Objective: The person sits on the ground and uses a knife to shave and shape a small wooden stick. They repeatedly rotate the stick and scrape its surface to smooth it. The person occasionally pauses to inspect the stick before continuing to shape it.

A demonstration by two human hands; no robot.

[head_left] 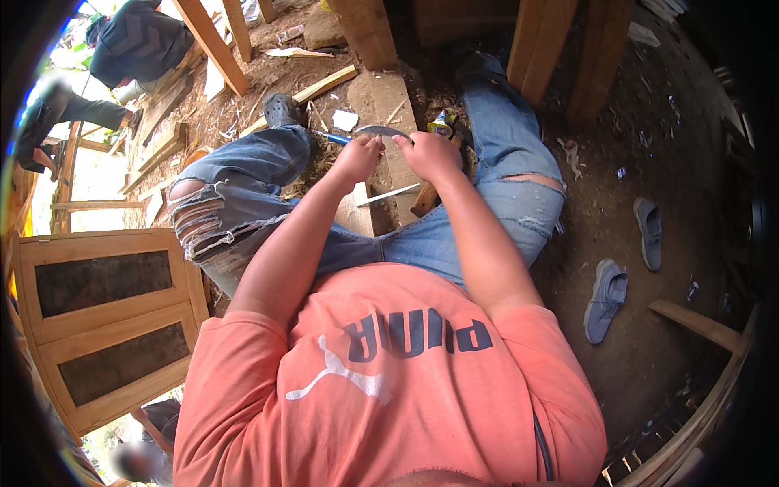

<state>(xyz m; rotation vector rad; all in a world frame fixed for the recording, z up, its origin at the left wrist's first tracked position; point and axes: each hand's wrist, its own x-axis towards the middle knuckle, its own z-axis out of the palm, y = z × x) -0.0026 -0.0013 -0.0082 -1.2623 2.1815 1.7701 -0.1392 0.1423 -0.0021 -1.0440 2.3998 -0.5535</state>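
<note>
Both my hands are close together between my knees, above a wooden plank (385, 101). My right hand (434, 156) is closed on one end of a dark, thin, curved blade-like strip (380, 130), thumb toward it. My left hand (362, 158) is pinched closed beside the strip's other end; what its fingertips hold is too small to make out. A slim blue handle-like piece (336, 139) shows at the left hand's outer edge; whether it is gripped is unclear. Below the hands lies a thin white stick (388, 196). A wooden handle (424, 199) is beside it, partly hidden by my right forearm.
A yellow-labelled container (442, 122) stands beyond my right hand. Wooden posts (542, 49) rise ahead, and timber offcuts (326, 84) litter the dirt floor. A panelled wooden frame (105, 276) is at left, grey shoes (606, 300) at right. Other people (142, 45) are at the left side.
</note>
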